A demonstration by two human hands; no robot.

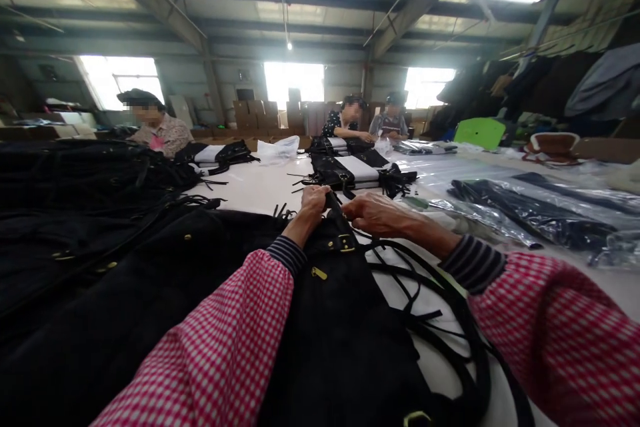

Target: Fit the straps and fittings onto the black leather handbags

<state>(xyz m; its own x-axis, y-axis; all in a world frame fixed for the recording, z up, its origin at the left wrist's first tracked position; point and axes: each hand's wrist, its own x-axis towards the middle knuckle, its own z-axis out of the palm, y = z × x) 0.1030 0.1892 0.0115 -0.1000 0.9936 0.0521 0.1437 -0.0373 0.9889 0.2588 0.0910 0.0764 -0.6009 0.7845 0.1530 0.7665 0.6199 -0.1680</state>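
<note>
A black bag [345,333] was laid flat at the near edge of the table [245,187], directly before the wearer, with a gold zipper pull [319,273] and a gold buckle [344,243] shown on its upper part. Above the buckle, a black strap [339,215] was raised at a tilt. Its upper end was held by the left hand [314,201], whose fingers were closed around it. The right hand [377,215] was brought to the strap's right side with fingers curled; whether anything was pinched between them could not be told. Long black cords [483,360] were looped to the right of the bag. More black bags [90,173] were heaped at the left. Beyond the hands, a black bundle [327,175] was wrapped by a white band [356,169]. Dark pieces in clear plastic [530,213] were spread at the right, near a green chair back [479,133]. Across the table, three co-workers were seen, one at the left [167,133] and two near the middle [343,123].
</note>
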